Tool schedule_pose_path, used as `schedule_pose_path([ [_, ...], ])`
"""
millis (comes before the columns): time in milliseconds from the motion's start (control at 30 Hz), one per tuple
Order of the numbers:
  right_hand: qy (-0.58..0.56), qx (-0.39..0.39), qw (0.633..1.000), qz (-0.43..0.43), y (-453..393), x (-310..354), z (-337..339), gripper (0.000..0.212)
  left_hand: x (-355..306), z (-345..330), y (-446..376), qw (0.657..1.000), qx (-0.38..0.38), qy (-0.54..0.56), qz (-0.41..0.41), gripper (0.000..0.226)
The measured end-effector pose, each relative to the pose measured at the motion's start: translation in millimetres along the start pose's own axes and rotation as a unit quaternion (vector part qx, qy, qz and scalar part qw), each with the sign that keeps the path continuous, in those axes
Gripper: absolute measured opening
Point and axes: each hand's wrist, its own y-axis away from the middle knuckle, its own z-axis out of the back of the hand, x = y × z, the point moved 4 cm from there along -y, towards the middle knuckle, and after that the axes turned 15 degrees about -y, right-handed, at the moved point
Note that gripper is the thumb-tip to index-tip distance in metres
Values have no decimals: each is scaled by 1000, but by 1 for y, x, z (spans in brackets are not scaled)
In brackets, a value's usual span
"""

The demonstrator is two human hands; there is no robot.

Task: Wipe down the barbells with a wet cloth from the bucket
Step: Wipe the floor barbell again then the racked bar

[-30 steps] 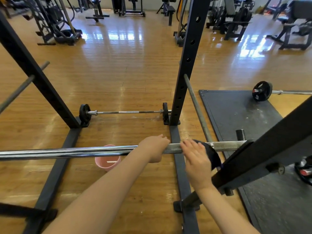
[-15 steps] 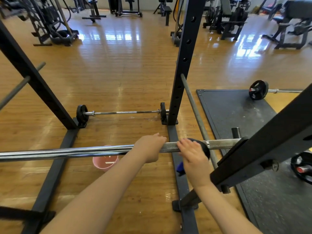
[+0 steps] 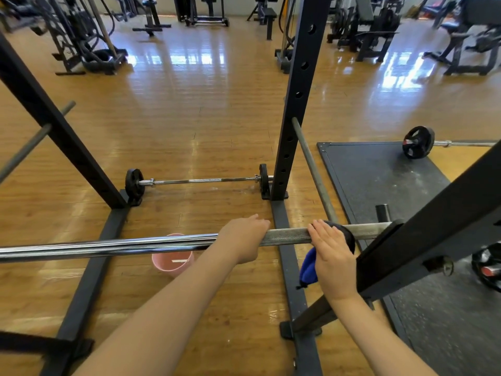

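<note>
A long steel barbell [image 3: 108,246] lies across the rack at waist height, running from the left edge to the right upright. My left hand [image 3: 244,237] grips the bar near its knurled part, fingers curled over the top. My right hand [image 3: 332,253] presses a dark blue cloth [image 3: 309,267] onto the bar just right of that, fingers laid over the cloth, which hangs below the bar. A pink bucket [image 3: 172,260] stands on the floor under the bar.
Black rack uprights [image 3: 298,104] and base rails [image 3: 89,267] surround me. A small plated barbell [image 3: 200,181] lies on the floor ahead; another barbell [image 3: 418,142] rests by a black rubber mat [image 3: 379,175]. A slanted rack beam [image 3: 433,218] crosses at right. Gym machines line the far side.
My right hand with the cloth has shifted slightly along the bar, and more blue cloth now hangs below it. The left hand keeps its grip.
</note>
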Motion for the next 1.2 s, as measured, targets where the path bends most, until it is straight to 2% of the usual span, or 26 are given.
schedule_pose_path([
  [100, -8, -2, 1000, 17, -5, 8, -1, 34, 0, -1, -1, 1000, -2, -1, 4, 57],
  [200, -42, 40, 995, 79, -15, 42, -19, 32, 0, -3, -3, 1000, -6, 5, 6, 62],
  [300, -97, 64, 991, 65, -20, 62, -34, 32, 0, -5, -3, 1000, -9, 12, -2, 61],
  [433, -27, 130, 988, 84, -10, 36, -15, 46, 0, -1, 1, 1000, -11, 17, 16, 57],
  [500, -14, 110, 993, 50, -8, 12, 4, 37, -1, 2, 3, 1000, -7, 13, 24, 56],
  [600, -17, 54, 998, -21, -1, -14, 24, 37, 0, 1, 3, 1000, -6, 11, 24, 53],
  [733, -12, 5, 1000, -24, -5, 3, 11, 34, -1, -1, 0, 1000, -12, -2, 23, 50],
  [833, -56, 45, 997, 36, -16, 41, -20, 28, 0, -2, -1, 999, -25, -4, 21, 51],
  [933, -77, 109, 989, 61, -21, 48, -24, 44, 0, -2, 0, 1000, -25, 5, 14, 53],
  [1000, -55, 105, 993, 23, -21, 26, -4, 44, 0, -1, 1, 1000, -27, -2, 16, 52],
  [1133, 7, -11, 988, -152, -13, -22, 40, 30, 0, -1, 1, 999, -30, 3, 21, 51],
  [1200, 21, -57, 979, -194, -12, -18, 36, 23, 0, -3, 0, 999, -33, -3, 18, 51],
])
